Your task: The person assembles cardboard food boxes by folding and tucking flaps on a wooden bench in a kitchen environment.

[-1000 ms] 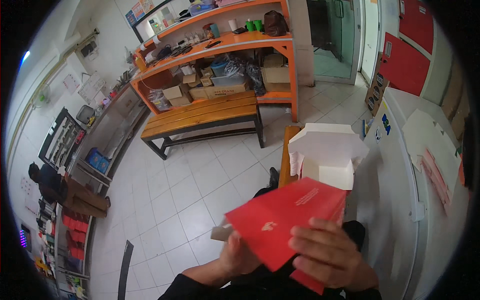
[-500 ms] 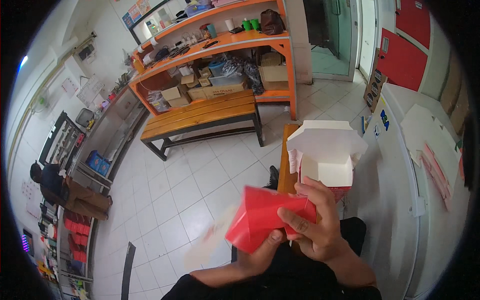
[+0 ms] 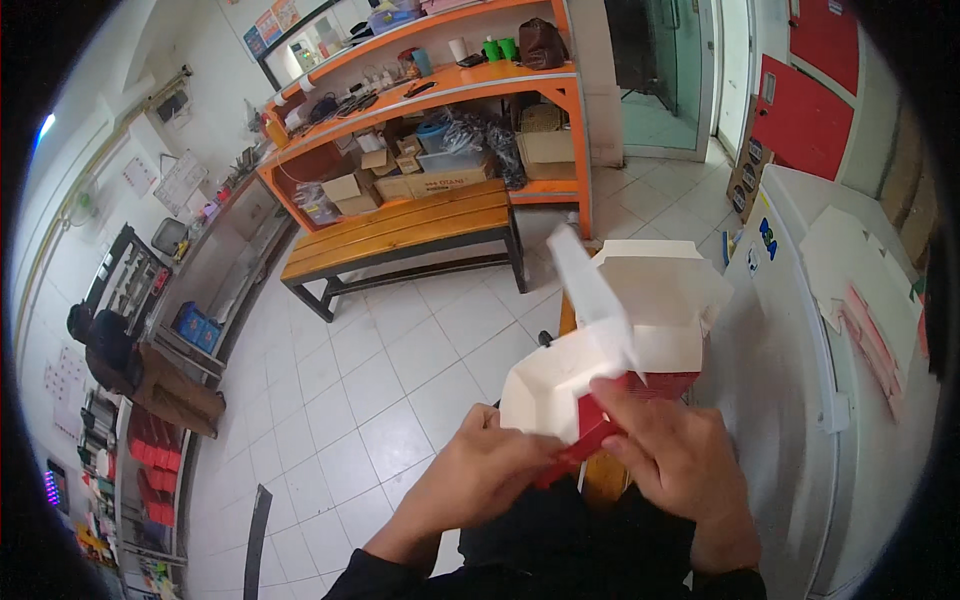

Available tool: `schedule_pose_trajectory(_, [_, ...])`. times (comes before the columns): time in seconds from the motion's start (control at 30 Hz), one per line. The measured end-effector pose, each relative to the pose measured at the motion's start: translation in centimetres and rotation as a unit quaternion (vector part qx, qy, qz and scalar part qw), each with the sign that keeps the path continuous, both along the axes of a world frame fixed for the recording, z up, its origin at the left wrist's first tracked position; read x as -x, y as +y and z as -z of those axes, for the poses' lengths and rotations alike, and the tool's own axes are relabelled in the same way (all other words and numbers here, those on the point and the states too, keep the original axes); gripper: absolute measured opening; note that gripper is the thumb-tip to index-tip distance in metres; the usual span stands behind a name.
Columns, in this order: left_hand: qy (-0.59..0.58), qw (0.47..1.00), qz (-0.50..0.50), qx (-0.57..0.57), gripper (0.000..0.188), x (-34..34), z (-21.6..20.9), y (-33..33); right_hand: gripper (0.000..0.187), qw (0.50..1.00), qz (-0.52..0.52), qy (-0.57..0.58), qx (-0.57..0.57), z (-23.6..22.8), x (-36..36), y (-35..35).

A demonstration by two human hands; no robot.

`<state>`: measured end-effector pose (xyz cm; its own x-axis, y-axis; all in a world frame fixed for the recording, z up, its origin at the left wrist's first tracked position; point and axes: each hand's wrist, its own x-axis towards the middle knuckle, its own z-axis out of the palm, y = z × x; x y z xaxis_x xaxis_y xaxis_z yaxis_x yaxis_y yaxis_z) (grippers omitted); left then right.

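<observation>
A red paper carton with a white inside point(image 3: 548, 388) is held up in front of me, its lid flap raised and blurred by motion. My left hand point(image 3: 487, 468) is closed on the carton's near left edge. At its right side, my right hand point(image 3: 680, 450) grips the red wall, thumb and fingers pressed against it. Just behind stands a second carton point(image 3: 668, 345), white inside and red outside, with its lid open. It rests on the wooden bench point(image 3: 605, 480) between my legs, and the held carton partly hides it.
A white chest-like unit point(image 3: 780, 300) with flat carton pieces point(image 3: 870, 310) on top stands at my right. Ahead are a wooden bench point(image 3: 400, 235) and an orange shelf point(image 3: 582, 150) with boxes. A person point(image 3: 130, 365) stands far left by a counter with red cartons point(image 3: 155, 455).
The carton in my hands has turned from its red outside to show its white inside, with its lid now raised. My hands have moved apart. The person at left has bent forward.
</observation>
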<state>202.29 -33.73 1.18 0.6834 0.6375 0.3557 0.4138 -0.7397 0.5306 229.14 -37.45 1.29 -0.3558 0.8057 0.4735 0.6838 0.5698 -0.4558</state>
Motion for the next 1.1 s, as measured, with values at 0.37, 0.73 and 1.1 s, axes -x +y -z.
schedule_pose_trajectory(0.37, [-0.188, 0.981, -0.034, 0.030, 0.031, -1.6, 1.6, -0.6, 0.040, 0.982, -0.120, 0.147, -0.016, 2.3, -0.2, 0.1])
schedule_pose_trajectory(0.73, [-0.110, 0.989, -0.017, -0.098, 0.058, -4.7, 2.8, -0.3, 0.040, 0.995, 0.020, -0.097, 0.003, -0.2, -0.2, -1.6])
schedule_pose_trajectory(1.1, [-0.291, 0.944, -0.059, 0.147, 0.048, -3.4, 3.6, 3.0, 0.026, 0.972, 0.162, 0.075, 0.153, 2.7, -7.4, -1.2])
